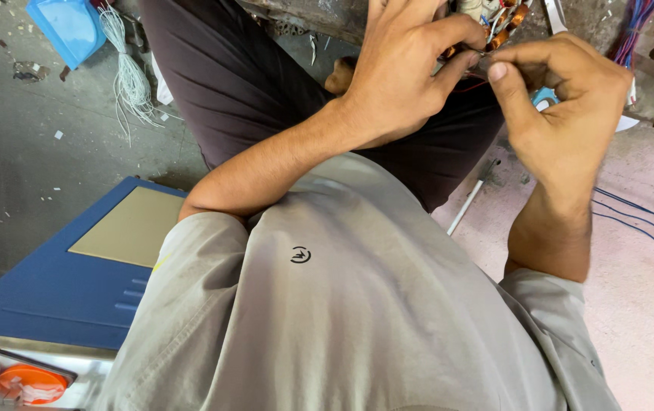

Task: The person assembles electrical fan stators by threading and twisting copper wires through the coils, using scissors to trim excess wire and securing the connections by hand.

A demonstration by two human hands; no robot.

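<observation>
Grey floor, copper-wound coil (511, 21), hands pinching wire

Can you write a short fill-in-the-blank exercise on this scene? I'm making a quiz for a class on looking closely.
1. Both hands, the left hand and the right hand, pinch a thin ____ between their fingertips.
2. The bundle of cords on the floor is ____ in colour.
3. The person's shirt is ____.
4. The loose wires lying on the pink surface are ____.

Missing words: wire; white; grey; blue
</observation>
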